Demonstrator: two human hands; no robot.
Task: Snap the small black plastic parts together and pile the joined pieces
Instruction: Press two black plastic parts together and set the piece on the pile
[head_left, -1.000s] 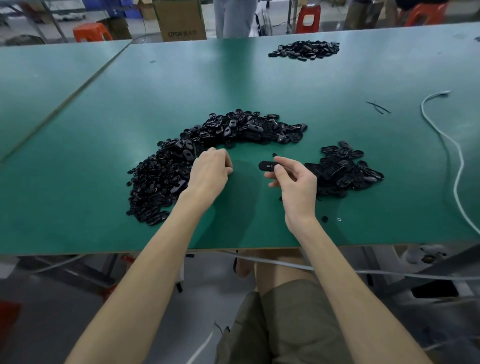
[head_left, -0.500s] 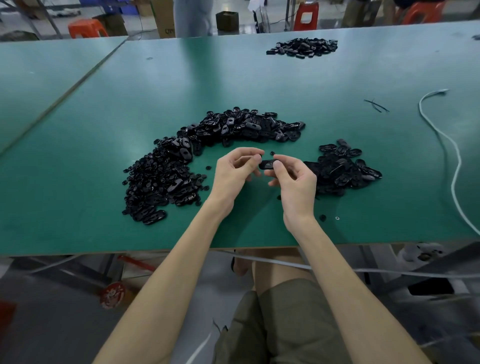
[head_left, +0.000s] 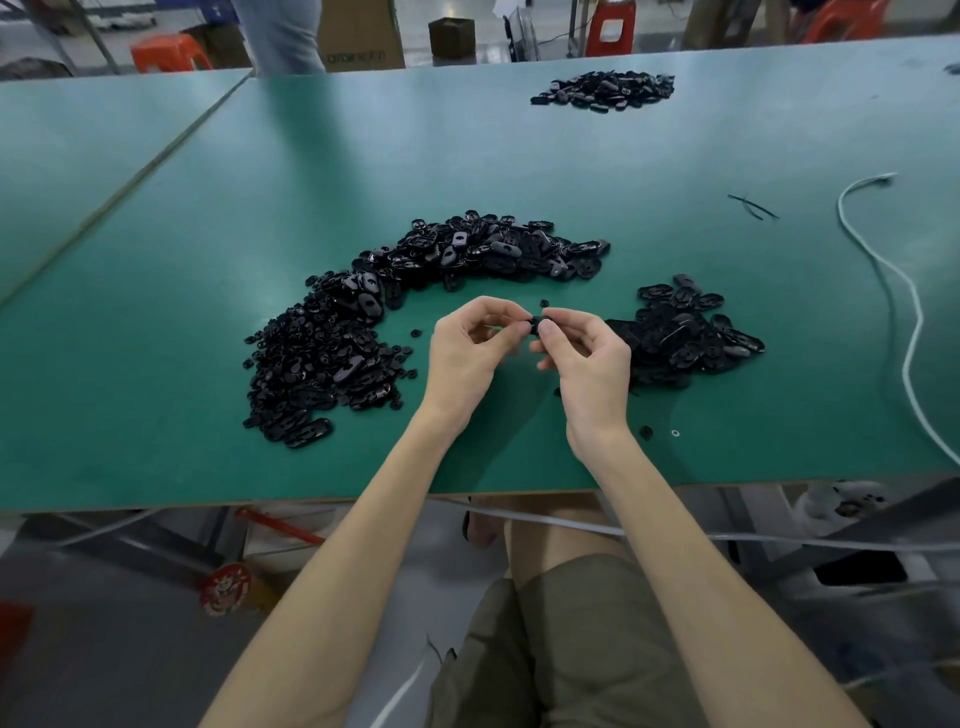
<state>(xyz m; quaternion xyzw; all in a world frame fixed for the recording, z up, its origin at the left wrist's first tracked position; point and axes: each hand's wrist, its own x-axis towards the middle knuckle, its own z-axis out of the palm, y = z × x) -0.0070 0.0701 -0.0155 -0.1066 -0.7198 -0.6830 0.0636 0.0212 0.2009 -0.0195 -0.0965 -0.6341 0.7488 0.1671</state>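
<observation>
Now: both hands meet above the green tabletop (head_left: 156, 389), near its front edge.
Left hand (head_left: 467, 353): fingers are curled; thumb and forefinger pinch the left end of a small black part (head_left: 535, 326).
Right hand (head_left: 587, 364): fingers are curled too; thumb and forefinger pinch the right end of the same part.
Part: it is held between the two hands, a little above the tabletop. I cannot tell if it is one piece or two pieces pressed together.
Big pile (head_left: 415, 312): black parts lie in a curved band to the left of the hands and behind them.
Small pile (head_left: 680, 343): more black parts lie just to the right of the right hand.
Far pile (head_left: 602, 91): it lies close to the back edge.
Cable (head_left: 909, 322): white, it lies along the right side.
</observation>
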